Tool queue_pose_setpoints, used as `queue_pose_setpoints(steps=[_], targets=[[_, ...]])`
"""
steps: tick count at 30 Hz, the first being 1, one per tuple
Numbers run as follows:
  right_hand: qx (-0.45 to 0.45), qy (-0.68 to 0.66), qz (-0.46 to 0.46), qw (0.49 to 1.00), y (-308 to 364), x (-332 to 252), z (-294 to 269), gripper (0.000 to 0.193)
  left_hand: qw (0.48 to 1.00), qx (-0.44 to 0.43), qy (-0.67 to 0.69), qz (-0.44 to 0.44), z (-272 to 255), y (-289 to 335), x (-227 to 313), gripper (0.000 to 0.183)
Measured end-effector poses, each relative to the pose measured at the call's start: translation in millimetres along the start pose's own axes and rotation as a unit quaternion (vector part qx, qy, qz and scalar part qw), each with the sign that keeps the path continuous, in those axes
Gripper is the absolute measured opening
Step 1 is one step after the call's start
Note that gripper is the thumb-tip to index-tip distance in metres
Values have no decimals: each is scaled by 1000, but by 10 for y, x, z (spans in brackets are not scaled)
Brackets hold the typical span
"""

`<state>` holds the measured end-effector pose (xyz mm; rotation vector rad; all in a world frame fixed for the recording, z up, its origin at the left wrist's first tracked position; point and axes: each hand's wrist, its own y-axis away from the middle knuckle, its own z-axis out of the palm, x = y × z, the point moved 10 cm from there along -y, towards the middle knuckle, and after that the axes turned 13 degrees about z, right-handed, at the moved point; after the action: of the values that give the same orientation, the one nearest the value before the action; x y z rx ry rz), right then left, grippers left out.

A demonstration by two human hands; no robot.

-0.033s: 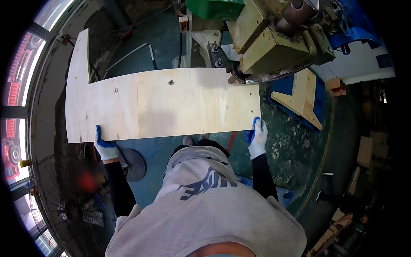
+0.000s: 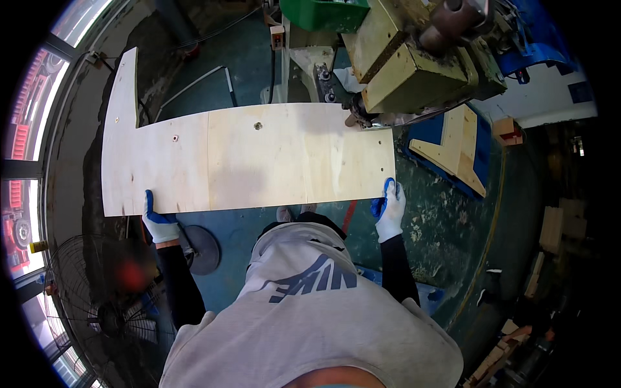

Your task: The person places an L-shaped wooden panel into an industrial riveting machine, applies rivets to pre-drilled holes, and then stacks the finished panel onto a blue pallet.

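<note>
A large pale L-shaped plywood panel (image 2: pixel 272 161) is held level in front of me, with a few small holes and metal inserts in its face. My left hand (image 2: pixel 159 220), in a white and blue glove, grips its near edge toward the left, thumb on top and fingers hidden beneath. At the near right corner my right hand (image 2: pixel 389 210), gloved the same way, is closed on the panel. Over the panel's far right part reaches the head of a yellow-green machine (image 2: pixel 414 84), its dark tip (image 2: pixel 354 116) at the wood.
Right of the panel, cut plywood pieces (image 2: pixel 456 145) lie on a blue surface. A green bin (image 2: pixel 323 14) is fixed on the machine. To my left stand a wire-caged fan (image 2: pixel 107 310) and a round grey base (image 2: pixel 204 249). Wood offcuts (image 2: pixel 551 229) are stacked far right.
The panel has shifted very slightly right, its far left arm dipping a little toward me. Both hands keep their hold.
</note>
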<state>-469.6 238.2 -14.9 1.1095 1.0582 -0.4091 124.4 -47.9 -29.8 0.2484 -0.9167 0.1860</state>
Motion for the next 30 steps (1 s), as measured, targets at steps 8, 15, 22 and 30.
queue_pose_setpoints(steps=[8, 15, 22, 30], targets=[[-82, 16, 32, 996, 245, -292, 554, 24, 996, 30, -62, 59, -410, -122, 238, 34], [-128, 5, 40, 991, 35, -81, 895, 20, 996, 31, -31, 77, -486, -247, 364, 37], [-103, -10, 33, 994, -63, 20, 804, 18, 995, 60, -50, 65, -517, -273, 216, 39], [-124, -122, 96, 980, 96, 261, 984, 30, 994, 75, -63, 55, -780, -268, 384, 35]])
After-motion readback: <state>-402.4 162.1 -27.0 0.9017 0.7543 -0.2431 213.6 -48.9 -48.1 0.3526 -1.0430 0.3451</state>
